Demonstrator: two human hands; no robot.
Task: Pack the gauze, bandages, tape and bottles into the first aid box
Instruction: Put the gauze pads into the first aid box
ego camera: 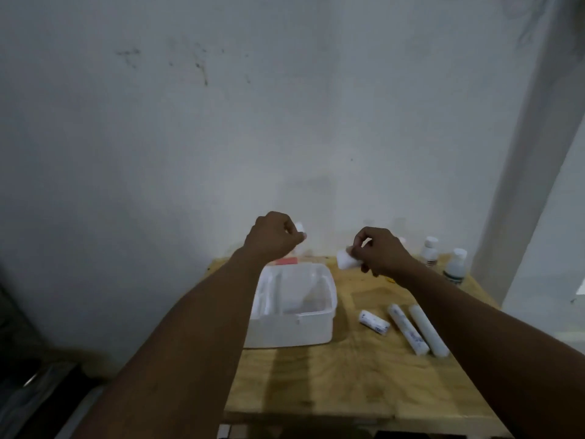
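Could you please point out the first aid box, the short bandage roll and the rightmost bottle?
first aid box (288,331): head view, front wall.
short bandage roll (374,323): head view, its middle.
rightmost bottle (454,270): head view, its body.

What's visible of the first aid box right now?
White plastic first aid box, rectangular, rounded corners, top open. Inside, a pale tray with a divider; no supplies seen in it. Small latch on the front rim. Stands upright on the wooden table; the left forearm hides its left edge.
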